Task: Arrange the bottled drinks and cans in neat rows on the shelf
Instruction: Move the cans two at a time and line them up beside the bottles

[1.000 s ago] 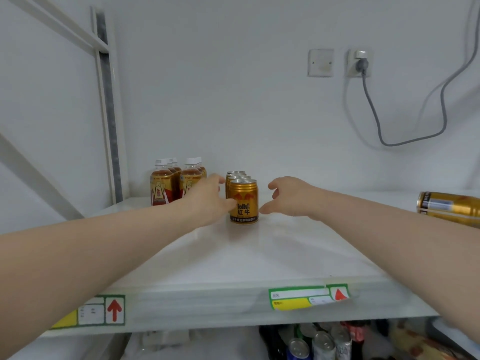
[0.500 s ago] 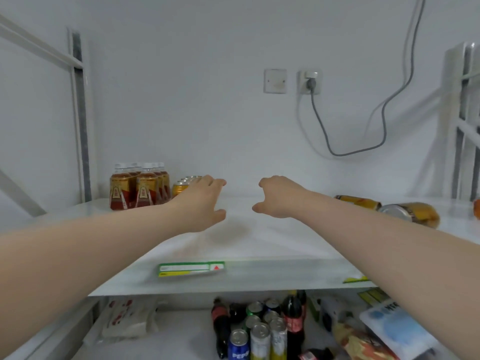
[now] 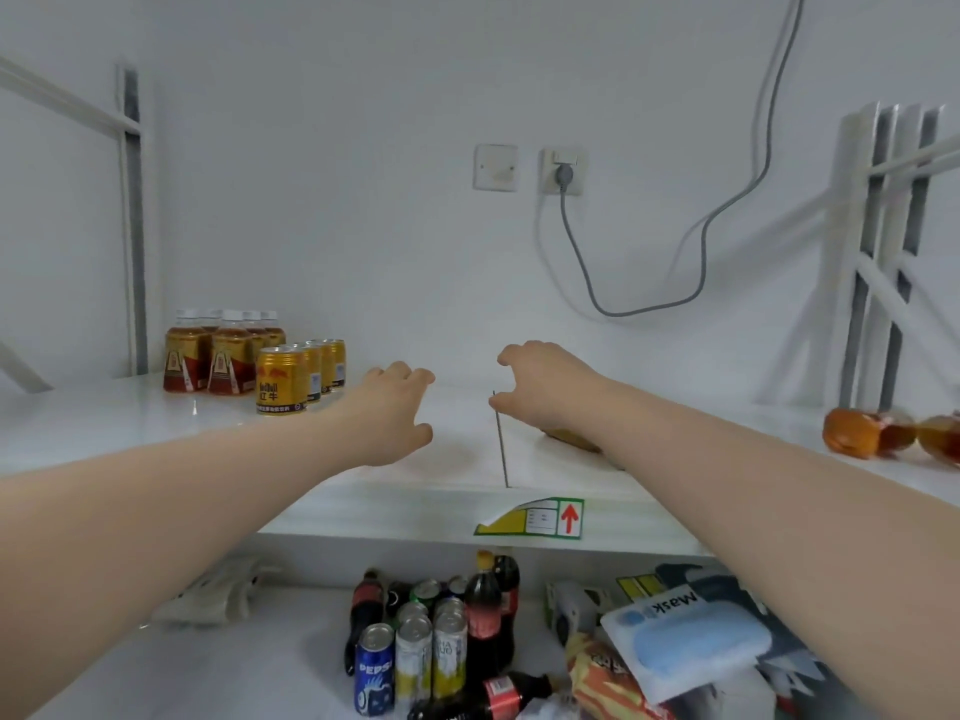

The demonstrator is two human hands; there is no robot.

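Note:
On the white shelf (image 3: 156, 433), at the back left, several tea bottles (image 3: 223, 350) stand in rows. A row of gold Red Bull cans (image 3: 283, 379) stands just right of them. My left hand (image 3: 395, 413) hovers open over the shelf's middle, to the right of the cans and apart from them. My right hand (image 3: 540, 381) is open with curled fingers above a gold can lying on its side (image 3: 571, 439), mostly hidden by my wrist. Tea bottles lying on their sides (image 3: 883, 433) rest at the far right.
A seam (image 3: 501, 444) divides the shelf boards between my hands. A power cable (image 3: 649, 304) hangs on the back wall. Shelf uprights stand at left (image 3: 132, 226) and right (image 3: 883, 252). Below, cola bottles and cans (image 3: 431, 641) and snack packs (image 3: 675, 646) fill the lower shelf.
Both hands have left the gold cans and shifted right along the shelf. My view has turned right and down, bringing the lying bottles and lower shelf into sight.

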